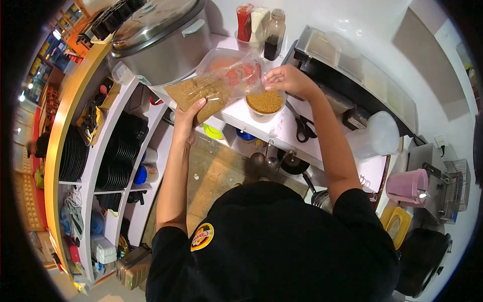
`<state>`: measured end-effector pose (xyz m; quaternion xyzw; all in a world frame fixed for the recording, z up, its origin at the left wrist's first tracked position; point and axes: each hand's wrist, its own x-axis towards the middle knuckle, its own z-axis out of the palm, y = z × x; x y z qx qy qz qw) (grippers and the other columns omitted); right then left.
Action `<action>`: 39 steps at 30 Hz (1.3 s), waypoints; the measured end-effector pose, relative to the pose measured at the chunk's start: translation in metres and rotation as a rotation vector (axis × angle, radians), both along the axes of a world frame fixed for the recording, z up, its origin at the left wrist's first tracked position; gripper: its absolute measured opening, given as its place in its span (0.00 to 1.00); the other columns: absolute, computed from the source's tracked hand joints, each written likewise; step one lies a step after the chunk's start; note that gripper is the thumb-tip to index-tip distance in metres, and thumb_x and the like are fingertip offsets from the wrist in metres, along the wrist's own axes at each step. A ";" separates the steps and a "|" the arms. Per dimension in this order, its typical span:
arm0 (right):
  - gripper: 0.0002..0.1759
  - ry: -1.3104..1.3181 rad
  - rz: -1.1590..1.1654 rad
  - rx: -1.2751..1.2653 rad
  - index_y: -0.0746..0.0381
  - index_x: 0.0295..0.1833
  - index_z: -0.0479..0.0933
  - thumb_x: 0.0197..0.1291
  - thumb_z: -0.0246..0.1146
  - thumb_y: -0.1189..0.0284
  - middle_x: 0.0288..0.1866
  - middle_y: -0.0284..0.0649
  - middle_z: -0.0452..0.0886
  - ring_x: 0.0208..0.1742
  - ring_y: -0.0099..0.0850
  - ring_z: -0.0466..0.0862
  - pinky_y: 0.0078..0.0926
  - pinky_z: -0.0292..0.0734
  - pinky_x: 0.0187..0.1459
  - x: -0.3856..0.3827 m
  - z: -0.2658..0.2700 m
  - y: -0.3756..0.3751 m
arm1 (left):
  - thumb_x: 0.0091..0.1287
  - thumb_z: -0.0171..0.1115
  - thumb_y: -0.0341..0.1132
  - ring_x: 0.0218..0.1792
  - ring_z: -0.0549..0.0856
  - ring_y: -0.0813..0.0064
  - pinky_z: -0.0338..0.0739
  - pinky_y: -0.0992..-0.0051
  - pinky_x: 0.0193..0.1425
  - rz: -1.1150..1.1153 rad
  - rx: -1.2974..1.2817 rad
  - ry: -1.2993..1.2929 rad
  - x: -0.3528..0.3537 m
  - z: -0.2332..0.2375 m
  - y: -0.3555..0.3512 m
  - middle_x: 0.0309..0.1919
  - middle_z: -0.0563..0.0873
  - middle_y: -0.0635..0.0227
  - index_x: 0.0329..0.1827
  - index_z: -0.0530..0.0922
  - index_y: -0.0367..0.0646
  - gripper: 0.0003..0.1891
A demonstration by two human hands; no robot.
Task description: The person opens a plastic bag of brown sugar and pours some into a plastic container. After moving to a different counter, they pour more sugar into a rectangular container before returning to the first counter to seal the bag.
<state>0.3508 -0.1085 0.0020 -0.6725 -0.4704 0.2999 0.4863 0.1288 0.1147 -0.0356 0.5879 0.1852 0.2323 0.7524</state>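
A clear plastic bag [209,91] of brown granules with red print lies tilted over the counter. My left hand [189,117] is wrapped round its filled lower part. At the bag's upper right end, my right hand [289,81] has its fingers pinched together by the clear plastic, above a white tub. The tub [262,117] stands on the white counter and is filled near its rim with brown granules [265,102]. Black-handled scissors [303,130] lie to the right of the tub. Behind the bag sits a clear container [216,59] with orange contents.
A large metal pot [166,50] stands at the back left. Behind the bag are a red bottle [244,22] and a dark sauce bottle [274,35]. A lidded bin row [352,70] runs along the right wall. Pans hang below the counter edge.
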 end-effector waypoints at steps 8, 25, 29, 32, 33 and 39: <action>0.03 0.007 -0.090 0.052 0.67 0.33 0.77 0.54 0.65 0.79 0.31 0.36 0.82 0.35 0.21 0.81 0.19 0.75 0.42 0.003 -0.012 -0.003 | 0.57 0.69 0.39 0.43 0.84 0.71 0.80 0.72 0.45 -0.031 0.015 0.079 0.002 -0.004 0.007 0.46 0.82 0.61 0.56 0.72 0.36 0.26; 0.10 0.682 -0.214 0.199 0.62 0.41 0.74 0.62 0.59 0.65 0.33 0.32 0.76 0.31 0.20 0.74 0.16 0.67 0.32 -0.006 -0.024 -0.004 | 0.60 0.65 0.48 0.55 0.79 0.66 0.78 0.64 0.54 -0.153 -0.269 -0.040 0.018 -0.008 -0.019 0.56 0.77 0.63 0.64 0.67 0.43 0.32; 0.08 0.561 -0.154 0.127 0.61 0.37 0.75 0.64 0.59 0.68 0.31 0.27 0.76 0.27 0.14 0.70 0.12 0.65 0.28 -0.007 -0.016 -0.001 | 0.62 0.63 0.50 0.55 0.80 0.66 0.78 0.65 0.54 -0.197 -0.288 -0.026 0.017 0.001 -0.031 0.57 0.77 0.61 0.65 0.66 0.44 0.32; 0.08 0.295 -0.131 0.142 0.61 0.32 0.74 0.64 0.59 0.69 0.26 0.26 0.73 0.25 0.14 0.69 0.12 0.63 0.27 0.006 -0.021 -0.006 | 0.62 0.62 0.50 0.55 0.80 0.66 0.78 0.68 0.55 -0.186 -0.364 0.007 0.013 0.003 -0.033 0.57 0.77 0.59 0.65 0.64 0.40 0.33; 0.08 0.179 -0.179 0.129 0.60 0.32 0.74 0.63 0.58 0.70 0.25 0.26 0.73 0.25 0.14 0.69 0.12 0.63 0.27 0.003 -0.016 -0.006 | 0.62 0.61 0.51 0.54 0.81 0.67 0.79 0.68 0.54 -0.179 -0.361 0.021 0.013 -0.002 -0.030 0.57 0.78 0.59 0.65 0.65 0.41 0.33; 0.12 -0.166 -0.378 0.090 0.61 0.29 0.73 0.64 0.58 0.67 0.21 0.27 0.72 0.23 0.15 0.70 0.13 0.65 0.26 -0.005 0.000 0.000 | 0.61 0.62 0.54 0.52 0.81 0.70 0.79 0.68 0.49 -0.131 -0.407 0.008 0.018 -0.025 -0.024 0.54 0.79 0.65 0.63 0.67 0.47 0.32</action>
